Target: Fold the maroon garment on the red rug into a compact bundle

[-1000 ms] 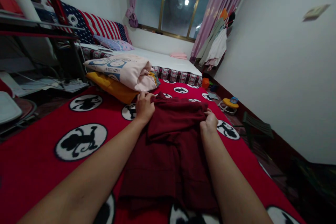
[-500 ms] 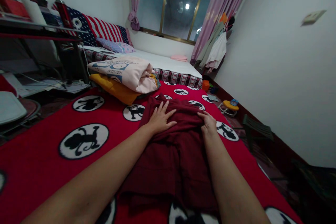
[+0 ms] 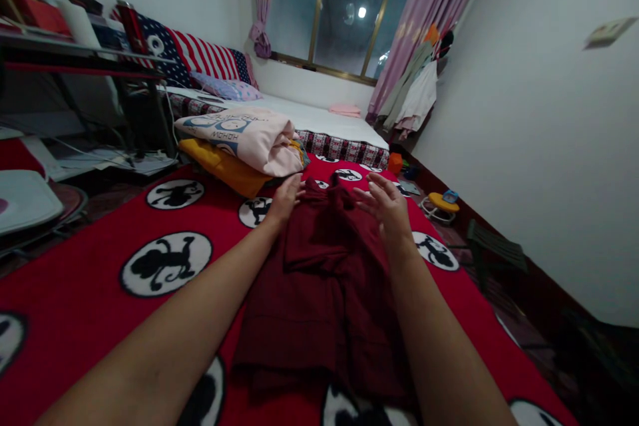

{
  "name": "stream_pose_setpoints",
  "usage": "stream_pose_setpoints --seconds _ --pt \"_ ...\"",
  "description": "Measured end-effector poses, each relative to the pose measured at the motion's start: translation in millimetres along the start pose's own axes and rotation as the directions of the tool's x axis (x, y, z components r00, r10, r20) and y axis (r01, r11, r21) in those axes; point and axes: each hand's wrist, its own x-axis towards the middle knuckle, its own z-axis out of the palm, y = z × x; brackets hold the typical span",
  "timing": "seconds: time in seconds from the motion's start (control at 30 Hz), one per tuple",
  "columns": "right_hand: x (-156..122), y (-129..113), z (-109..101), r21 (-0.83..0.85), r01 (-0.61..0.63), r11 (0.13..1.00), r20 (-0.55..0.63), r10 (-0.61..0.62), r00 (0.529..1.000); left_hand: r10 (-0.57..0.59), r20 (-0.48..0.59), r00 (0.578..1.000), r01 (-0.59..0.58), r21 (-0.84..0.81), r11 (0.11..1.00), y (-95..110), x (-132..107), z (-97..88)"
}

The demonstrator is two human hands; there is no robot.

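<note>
A dark maroon garment lies partly folded on a red blanket printed with black-and-white round figures. My left hand rests flat at the garment's far left edge, fingers stretched out. Over the garment's far right part my right hand hovers with fingers spread, holding nothing. Just beyond my left hand sits a stack of folded clothes: a pale pink printed piece on top of a mustard-yellow one.
A bed with a white sheet and a flag-pattern pillow stands under the window. A dark shelf with papers is at the left. Clothes hang at the far right corner; a yellow toy and a dark chair stand on the floor.
Both hands let go of the pinched fabric, pressed flat on the garment, then moved toward its far end; my right hand lifted off with fingers spread.
</note>
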Motion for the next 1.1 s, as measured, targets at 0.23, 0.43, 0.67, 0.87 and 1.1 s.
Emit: stream_pose_setpoints --seconds 0.23,0.43,0.67,0.87,1.1 --pt "3.4 28.2 -7.6 -0.375 0.119 0.919 0.016 -0.121 0.992 0.173 -0.291 0.941 -0.13 0.163 0.978 5.9 7.0 -18.1" --pt "-4.2 58.4 -7.3 -0.716 0.346 0.606 0.38 -0.077 0.922 0.343 0.359 0.868 -0.483 0.451 0.75 2.0 -14.9 10.9" --pt "-20.0 65.4 -2.0 -0.885 0.427 0.184 0.443 0.055 0.895 0.24 0.339 0.91 -0.406 0.61 0.68 -18.5 -18.9 13.7" --pt "-44.7 66.1 28.1 -0.863 0.505 -0.01 0.499 0.14 0.855 0.42 0.213 0.882 -0.47 0.464 0.751 1.8 1.8 25.3" --pt "-52.7 67.4 30.0 -0.855 0.518 -0.026 0.501 0.214 0.838 0.093 0.476 0.875 -0.413 0.632 0.656 22.9 39.6 56.3"
